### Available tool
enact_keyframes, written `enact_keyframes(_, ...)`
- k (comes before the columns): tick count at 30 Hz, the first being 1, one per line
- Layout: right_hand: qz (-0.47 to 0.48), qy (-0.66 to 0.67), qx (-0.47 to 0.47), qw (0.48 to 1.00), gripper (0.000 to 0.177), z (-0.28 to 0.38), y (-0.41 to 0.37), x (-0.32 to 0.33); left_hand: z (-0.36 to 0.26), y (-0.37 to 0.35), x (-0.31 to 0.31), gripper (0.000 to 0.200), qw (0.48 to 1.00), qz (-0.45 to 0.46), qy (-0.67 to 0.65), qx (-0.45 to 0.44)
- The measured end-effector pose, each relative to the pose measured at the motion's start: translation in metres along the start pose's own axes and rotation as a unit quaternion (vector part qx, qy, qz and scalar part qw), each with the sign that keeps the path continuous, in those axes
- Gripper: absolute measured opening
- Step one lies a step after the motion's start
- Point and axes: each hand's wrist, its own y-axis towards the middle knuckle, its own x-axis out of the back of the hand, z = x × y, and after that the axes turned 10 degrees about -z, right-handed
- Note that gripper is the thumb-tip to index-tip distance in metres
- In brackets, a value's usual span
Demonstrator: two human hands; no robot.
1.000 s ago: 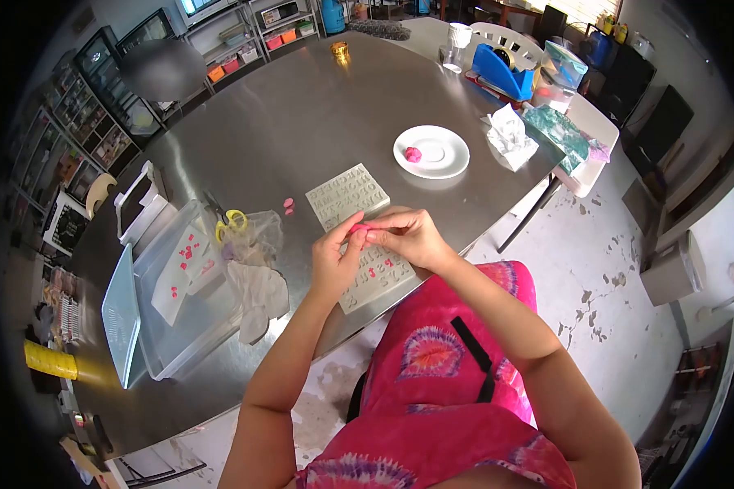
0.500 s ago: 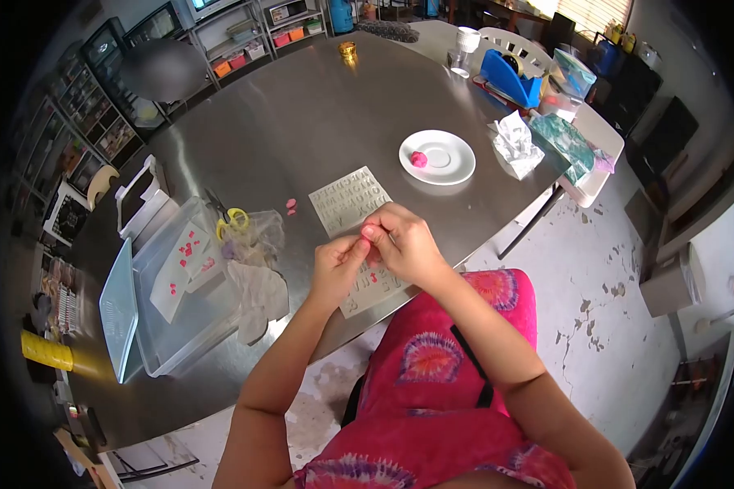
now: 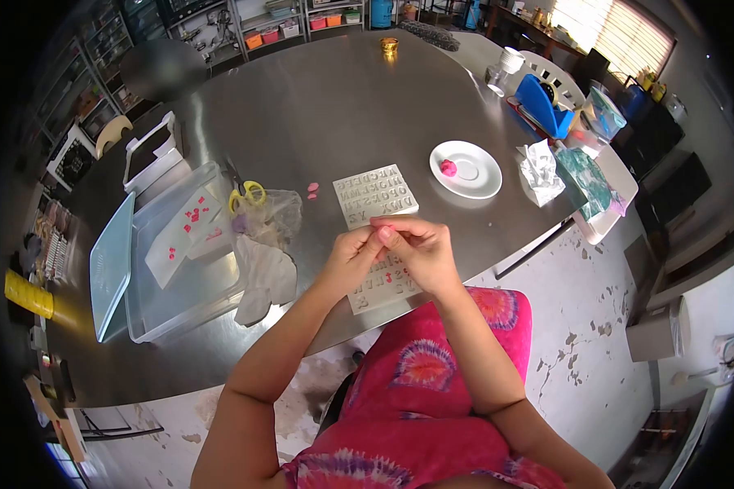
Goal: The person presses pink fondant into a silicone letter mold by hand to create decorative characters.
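My left hand (image 3: 352,259) and my right hand (image 3: 426,251) meet at the fingertips, both closed in a pinch around a small piece of pink dough, mostly hidden by the fingers. Just beyond them lies a pale letter mould (image 3: 375,189) with rows of alphabet cavities. Below the hands, a second letter mould (image 3: 369,303) is partly covered by them; a few of its cavities hold pink dough. On a white saucer (image 3: 488,181) to the right sits a lump of pink dough (image 3: 448,168). Two small pink bits (image 3: 312,191) rest on the table left of the far mould.
On the left stand a clear plastic box (image 3: 163,318) holding a sheet with pink pieces, its blue lid (image 3: 110,265), yellow scissors (image 3: 253,194) and plastic bags (image 3: 267,277). Crumpled tissue (image 3: 540,175), a blue tape dispenser (image 3: 546,106) and a small gold pot (image 3: 389,46) stand farther off.
The camera view has shifted, so the table items appear displaced. My hands stay pinched together over the moulds, with the fingers slightly repositioned.
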Motion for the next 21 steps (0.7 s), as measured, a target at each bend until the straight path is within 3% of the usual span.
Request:
enact_keyframes(2, -0.019, 0.002, 0.010, 1.000, 0.015, 0.003, -0.001, -0.001, 0.003, -0.001, -0.001, 0.042, 1.000, 0.001, 0.007, 0.002)
enact_keyframes(5, -0.070, 0.038, 0.001, 0.997, 0.013, 0.007, -0.003, -0.001, 0.002, 0.001, -0.002, 0.047, 0.997, -0.001, -0.006, -0.074)
enact_keyframes(7, -0.083, 0.069, 0.047, 0.993, 0.012, 0.005, -0.005, 0.004, -0.003, 0.003, -0.004, 0.060, 0.987, 0.008, 0.001, -0.158)
enact_keyframes(11, -0.146, 0.036, 0.052, 0.987, 0.010, 0.004, -0.005, 0.020, -0.002, -0.003, -0.004, 0.064, 0.986, -0.031, 0.020, -0.161)
enact_keyframes(14, -0.186, 0.056, 0.039, 0.980, 0.009, 0.005, -0.004, 0.033, 0.004, 0.002, 0.002, 0.050, 0.978, -0.169, -0.012, -0.121)
enact_keyframes(21, -0.198, 0.047, 0.017, 0.979, 0.005, -0.014, -0.008, 0.051, 0.008, 0.005, 0.009, 0.051, 0.979, -0.186, -0.027, -0.083)
